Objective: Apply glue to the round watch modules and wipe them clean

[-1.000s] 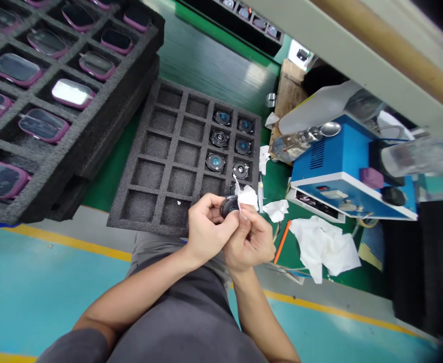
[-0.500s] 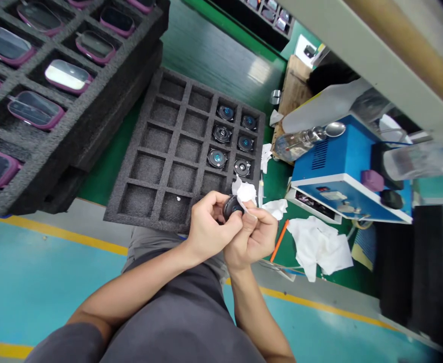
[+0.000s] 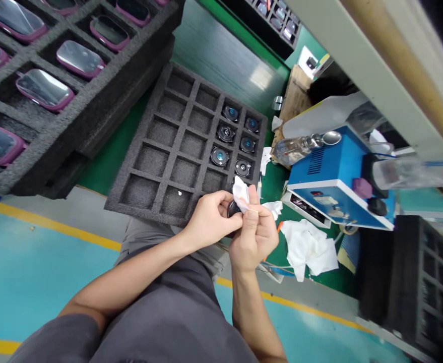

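My left hand [image 3: 209,221] is closed around a small round black part [image 3: 232,208], held just in front of the near right corner of a black foam tray [image 3: 156,151]. My right hand [image 3: 254,233] pinches a small white wipe [image 3: 241,192] against that part. Most of the part is hidden by my fingers. Several similar round parts [image 3: 219,156] with blue centres sit in the tray's right-hand cells; the other cells hold nothing.
A stack of foam trays [image 3: 73,96] with pink-rimmed oval pieces stands at the left. A blue machine [image 3: 334,166], a clear bottle [image 3: 295,147], crumpled white cloths [image 3: 308,247] and an orange pen [image 3: 279,227] lie on the green mat to the right.
Both hands stay together on the part while the right fingers shift the wipe over it, covering more of it. The camera has tilted, sliding the scene slightly.
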A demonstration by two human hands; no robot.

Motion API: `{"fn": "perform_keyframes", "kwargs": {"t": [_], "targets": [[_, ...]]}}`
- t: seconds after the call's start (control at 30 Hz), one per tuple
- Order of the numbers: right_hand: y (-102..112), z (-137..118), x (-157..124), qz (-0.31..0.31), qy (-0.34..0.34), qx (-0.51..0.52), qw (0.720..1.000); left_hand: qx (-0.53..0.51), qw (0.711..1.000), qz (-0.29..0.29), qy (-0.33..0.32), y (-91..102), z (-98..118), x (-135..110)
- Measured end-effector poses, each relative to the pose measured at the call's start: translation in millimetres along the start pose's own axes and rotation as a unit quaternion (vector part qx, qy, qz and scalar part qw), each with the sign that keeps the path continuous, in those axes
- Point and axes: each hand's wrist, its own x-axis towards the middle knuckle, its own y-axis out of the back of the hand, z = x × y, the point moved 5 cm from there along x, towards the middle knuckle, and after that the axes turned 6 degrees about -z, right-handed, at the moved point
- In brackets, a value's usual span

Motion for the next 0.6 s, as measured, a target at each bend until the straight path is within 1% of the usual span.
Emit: {"fn": "perform_keyframes", "kwargs": {"t": [0.07, 0.13, 0.2, 0.27, 0.33, 0.4, 0.47, 0.53, 0.6], "targets": [[5.5, -3.8, 8.9, -0.005, -0.034, 0.028, 0.999, 0.025, 0.999, -0.031, 0.004, -3.8, -1.7, 1.1], [15.1, -8.5, 22.6, 0.003, -0.061, 0.054, 0.997, 0.035, 0.998, -0.044, 0.010, -5.8, -2.6, 1.3], [28.0, -12.6, 38.4, 0.014, -0.076, 0.076, 0.994, 0.027, 0.999, -0.022, 0.009, -3.5, -1.2, 1.0], [42.3, -15.3, 51.9, 0.024, -0.081, 0.089, 0.992, 0.002, 1.000, 0.016, -0.001, 1.9, 2.1, 0.4], [55.4, -16.6, 60.2, 0.034, -0.081, 0.091, 0.992, -0.036, 0.998, 0.041, -0.025, 7.6, 6.6, 0.1], [63.5, -16.8, 62.8, 0.034, -0.091, 0.092, 0.991, -0.078, 0.994, 0.053, -0.060, 12.8, 11.0, 0.0], [64.7, -15.8, 61.4, 0.017, -0.118, 0.105, 0.987, -0.116, 0.988, 0.057, -0.082, 16.8, 12.9, 0.0], [60.7, -13.7, 57.9, -0.005, -0.161, 0.135, 0.978, -0.140, 0.985, 0.051, -0.084, 18.1, 12.9, 0.3], [53.2, -10.7, 54.2, -0.027, -0.206, 0.175, 0.962, -0.155, 0.984, 0.034, -0.080, 16.5, 13.4, 1.1]]}}
